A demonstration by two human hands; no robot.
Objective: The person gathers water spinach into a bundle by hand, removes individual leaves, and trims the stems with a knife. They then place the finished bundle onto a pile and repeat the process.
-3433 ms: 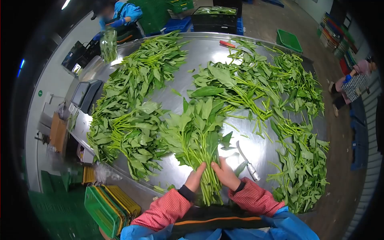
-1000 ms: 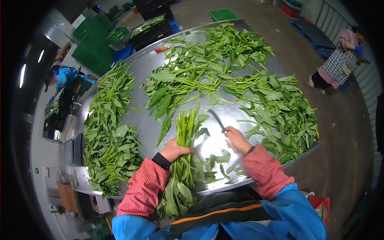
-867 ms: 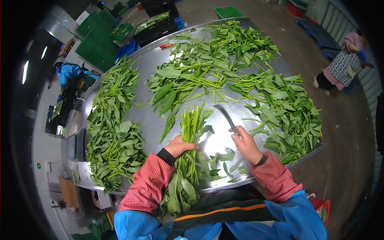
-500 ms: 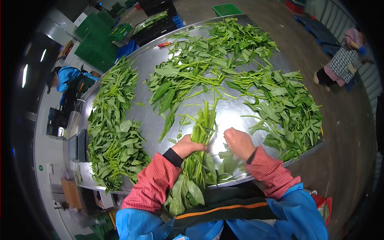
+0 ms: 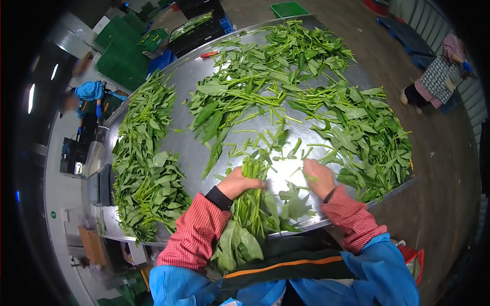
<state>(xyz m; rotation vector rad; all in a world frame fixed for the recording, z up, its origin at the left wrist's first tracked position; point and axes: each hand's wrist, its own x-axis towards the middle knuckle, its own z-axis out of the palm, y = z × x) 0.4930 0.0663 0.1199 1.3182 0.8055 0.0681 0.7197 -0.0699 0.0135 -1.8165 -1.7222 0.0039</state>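
Note:
My left hand point(image 5: 239, 183) is wrapped round a bunch of water spinach point(image 5: 248, 214), its trimmed stem ends upward and its leaves hanging toward my apron. My right hand point(image 5: 318, 178) is a little to the right, apart from the bunch, with curled fingers. Whatever it may hold is hidden. Short cut stem pieces point(image 5: 295, 147) lie scattered just beyond the hands, and loose leaves point(image 5: 295, 204) rest between them on the metal table point(image 5: 196, 153).
Long heaps of water spinach line the left point(image 5: 145, 153), right point(image 5: 370, 137) and far side point(image 5: 301, 48). A red-handled knife point(image 5: 210, 54) lies near the far edge. Green crates point(image 5: 120, 56) stand beyond. One person point(image 5: 91, 97) is at left, another point(image 5: 436, 76) at right.
The stems above my left hand are much shorter, and broken-off pieces now lie beyond it. My right hand has moved slightly right. The left still grips the bunch.

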